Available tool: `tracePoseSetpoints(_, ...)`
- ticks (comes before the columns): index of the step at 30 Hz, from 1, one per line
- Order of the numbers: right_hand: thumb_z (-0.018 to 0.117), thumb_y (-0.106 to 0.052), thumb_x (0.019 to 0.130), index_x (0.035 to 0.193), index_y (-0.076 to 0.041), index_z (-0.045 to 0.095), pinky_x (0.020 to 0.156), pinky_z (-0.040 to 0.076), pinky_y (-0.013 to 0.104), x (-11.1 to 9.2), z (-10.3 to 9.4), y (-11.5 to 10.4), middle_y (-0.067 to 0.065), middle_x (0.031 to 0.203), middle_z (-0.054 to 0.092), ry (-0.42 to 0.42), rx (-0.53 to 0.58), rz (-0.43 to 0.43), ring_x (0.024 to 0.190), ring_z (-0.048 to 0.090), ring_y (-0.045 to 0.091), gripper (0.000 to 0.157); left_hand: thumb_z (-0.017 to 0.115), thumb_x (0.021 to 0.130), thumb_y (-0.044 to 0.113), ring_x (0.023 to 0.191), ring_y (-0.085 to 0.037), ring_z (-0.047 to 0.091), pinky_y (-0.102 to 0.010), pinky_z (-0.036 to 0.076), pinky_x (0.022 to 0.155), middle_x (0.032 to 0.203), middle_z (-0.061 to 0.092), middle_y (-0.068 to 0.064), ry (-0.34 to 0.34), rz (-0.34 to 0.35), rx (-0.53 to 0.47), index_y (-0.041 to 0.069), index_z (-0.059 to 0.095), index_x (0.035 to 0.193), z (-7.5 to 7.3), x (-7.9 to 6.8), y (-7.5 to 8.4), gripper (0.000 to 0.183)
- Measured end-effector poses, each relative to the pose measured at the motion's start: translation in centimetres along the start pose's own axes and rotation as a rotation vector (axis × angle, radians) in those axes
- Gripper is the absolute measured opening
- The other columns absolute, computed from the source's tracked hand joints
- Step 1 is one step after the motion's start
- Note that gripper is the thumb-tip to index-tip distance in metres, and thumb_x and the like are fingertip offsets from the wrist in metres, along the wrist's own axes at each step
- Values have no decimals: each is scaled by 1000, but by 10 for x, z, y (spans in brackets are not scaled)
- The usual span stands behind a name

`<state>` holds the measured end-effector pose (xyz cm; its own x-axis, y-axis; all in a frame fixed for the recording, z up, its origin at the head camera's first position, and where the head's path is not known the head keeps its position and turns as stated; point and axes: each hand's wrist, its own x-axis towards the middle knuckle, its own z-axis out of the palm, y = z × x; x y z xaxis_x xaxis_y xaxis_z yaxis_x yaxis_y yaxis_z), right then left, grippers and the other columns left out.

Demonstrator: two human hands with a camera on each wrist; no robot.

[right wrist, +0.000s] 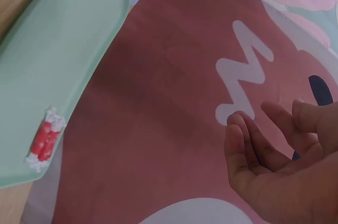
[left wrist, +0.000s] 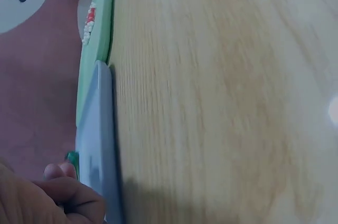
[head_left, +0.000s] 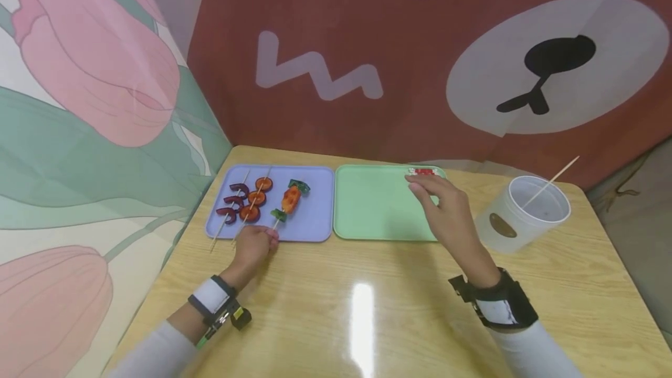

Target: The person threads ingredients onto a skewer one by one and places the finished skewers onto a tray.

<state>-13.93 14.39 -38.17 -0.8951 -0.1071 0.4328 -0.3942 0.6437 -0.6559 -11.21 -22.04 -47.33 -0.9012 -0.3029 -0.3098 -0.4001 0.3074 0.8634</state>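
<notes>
My left hand (head_left: 255,248) pinches the bare stick end of a skewer (head_left: 290,200) at the front edge of the purple tray (head_left: 315,214). An orange piece between green pieces is threaded on that skewer. To its left lie a skewer of round orange-brown slices (head_left: 257,198) and one of dark purple curved pieces (head_left: 230,207). My right hand (head_left: 446,209) hovers over the right side of the green tray (head_left: 378,203), fingers loosely bent and holding nothing. A small red-and-white piece (right wrist: 46,140) lies in that tray's far right corner.
A translucent white bucket (head_left: 517,214) with a thin wooden stick (head_left: 556,177) leaning in it stands right of the green tray. Both trays sit side by side on the wooden table (head_left: 315,302), near a printed cloth backdrop (head_left: 325,121) behind them.
</notes>
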Motion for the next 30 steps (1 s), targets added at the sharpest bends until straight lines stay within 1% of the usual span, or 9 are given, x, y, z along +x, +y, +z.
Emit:
tracePoseSetpoints(6,56,-38,96,117,-12,71,93,49,48,-9,-2,10,7,118,69,-30,0,24,114,60,24,38,42,86,-8,56,-6,56,-17,47,49,67,63,-4,-5,-119,-110,-14,65,96,-1,10,-7,26)
tracePoseSetpoints(8,56,-38,96,116,-11,71,92,49,48,-11,-3,13,7,118,69,-35,4,28,115,60,24,37,42,87,-8,56,-6,55,-16,47,49,67,62,-3,-25,-133,-125,-14,65,97,-3,12,-7,25)
tracePoseSetpoints(9,56,-38,96,116,-12,71,92,49,48,-12,-3,15,6,118,69,-39,4,29,115,60,24,37,43,88,-6,55,-6,55,-16,46,48,66,62,-3,-40,-123,-95,-13,65,97,-5,13,-6,25)
tracePoseSetpoints(12,55,-39,96,118,-12,70,90,50,48,-14,-6,19,6,119,68,-57,5,44,113,60,24,38,45,92,-1,51,-8,54,-17,44,46,62,61,-4,-98,-53,13,-13,66,91,-9,13,-5,24)
tracePoseSetpoints(15,53,-42,97,122,-12,68,85,51,50,-18,-8,22,7,121,66,-88,-4,83,109,61,26,43,48,93,4,47,-12,55,-21,44,43,56,61,-7,-126,79,230,-9,65,83,-14,13,-4,24)
tracePoseSetpoints(19,50,-46,97,127,-12,65,80,53,52,-25,-15,27,9,125,64,-119,-34,140,104,61,29,48,54,90,6,50,-20,55,-29,43,44,58,57,-9,-77,298,581,-1,59,72,-13,17,0,20)
tracePoseSetpoints(22,49,-46,98,128,-12,63,80,53,53,-31,-18,32,11,127,62,-136,-48,152,104,61,32,48,58,87,4,56,-23,53,-33,45,47,63,54,-10,-28,409,776,-2,59,73,-11,18,4,15)
tracePoseSetpoints(27,49,-42,98,127,-9,64,79,53,54,-35,-22,40,14,126,62,-129,-43,141,103,62,35,45,60,83,-1,56,-22,53,-32,45,49,63,56,-9,-30,437,864,-3,65,77,-9,17,7,8)
tracePoseSetpoints(30,51,-38,98,123,-7,65,75,54,51,-36,-30,45,15,123,64,-66,-61,128,100,63,34,42,63,83,1,56,-22,53,-32,44,50,63,56,-8,-39,446,863,-3,65,78,-7,18,9,7)
